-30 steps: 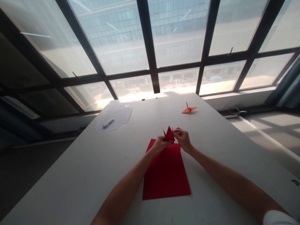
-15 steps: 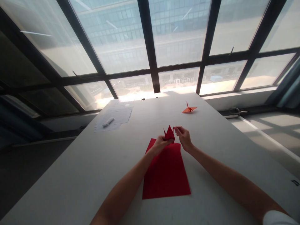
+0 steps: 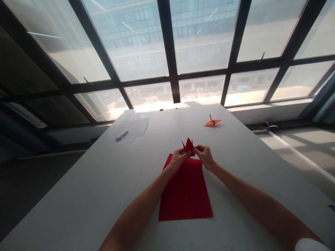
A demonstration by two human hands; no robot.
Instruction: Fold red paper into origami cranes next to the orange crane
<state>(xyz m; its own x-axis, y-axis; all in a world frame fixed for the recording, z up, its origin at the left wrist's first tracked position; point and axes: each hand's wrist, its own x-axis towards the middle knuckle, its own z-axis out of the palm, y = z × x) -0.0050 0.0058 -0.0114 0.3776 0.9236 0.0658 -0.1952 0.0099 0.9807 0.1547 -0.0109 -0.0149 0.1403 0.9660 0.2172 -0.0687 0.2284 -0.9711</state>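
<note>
Between my hands is a small red origami crane, its points facing up. My left hand is closed on its left and lower side, with the thumb across the front. From the right, my right hand pinches the crane's lower right side between thumb and fingertips. Under my left hand and the crane lies a sheet of red paper, flat on the table apart from a slight lift near its far right corner. Farther off stands a finished orange paper crane with its wings spread.
The white table reaches toward the windows. At its far left lie several white paper sheets with a small whitish object on them. A cable loop lies beyond the right edge.
My right hand has moved down and left, from the crane's thin right-hand point to its lower body. Both hands now meet closely around it. The view has shifted slightly.
</note>
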